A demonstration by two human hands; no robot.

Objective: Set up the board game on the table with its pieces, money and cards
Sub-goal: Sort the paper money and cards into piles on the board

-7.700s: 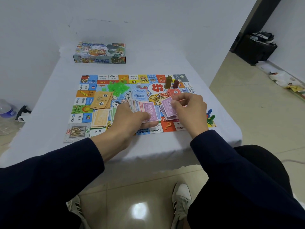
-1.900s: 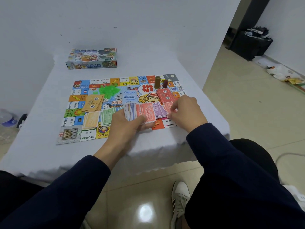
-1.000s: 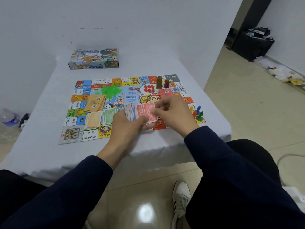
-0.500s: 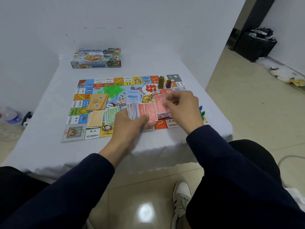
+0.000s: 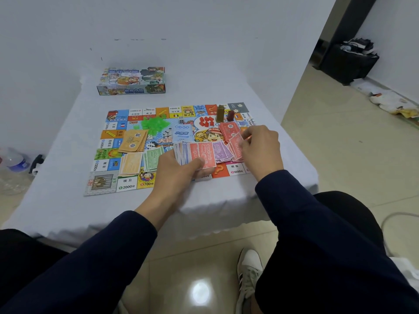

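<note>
A fanned stack of paper play-money notes (image 5: 199, 152), blue at its left and red on top, sits in the left hand (image 5: 179, 171), whose fingers curl under it and whose thumb presses down on the top red note. It hangs over the near edge of the colourful printed game board (image 5: 113, 155), which lies flat on the white-covered counter (image 5: 56, 177). The right hand (image 5: 260, 150) is curled, pinching a red note (image 5: 235, 147) just beside a purple note (image 5: 221, 151) lying on the board; its fingertips are hidden behind its own knuckles. Farther left on the board lie tan notes (image 5: 132, 141), a paler tan pile (image 5: 130, 163) and green notes (image 5: 153, 158), the last partly covered by the left hand. Green plastic pieces (image 5: 155, 124) are heaped near the far edge, with two upright pawns, olive (image 5: 220, 113) and dark red (image 5: 230, 115). The game box (image 5: 132, 81) stands at the counter's far end.
</note>
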